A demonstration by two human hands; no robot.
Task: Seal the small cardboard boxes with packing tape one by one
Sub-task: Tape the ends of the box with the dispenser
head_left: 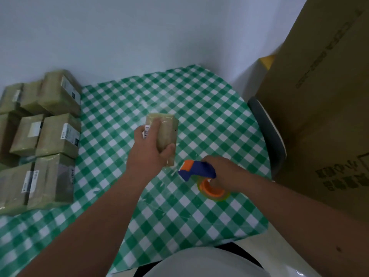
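Observation:
My left hand (pixel 148 150) grips a small cardboard box (pixel 166 132) covered in glossy tape, holding it over the middle of the green checked table (pixel 209 108). A barcode label shows beside my fingers. To its right, my right hand (pixel 221 172) holds a blue and orange tape dispenser (pixel 196 169) with a roll of clear tape (pixel 213 191) just above the tabletop. A thin strip of tape seems to run from the dispenser toward the box's lower corner.
Several taped small boxes (pixel 58 134) are stacked along the table's left edge. A very large cardboard carton (pixel 323 108) stands at the right, with a dark chair back (pixel 267 134) between it and the table. A pale wall is behind.

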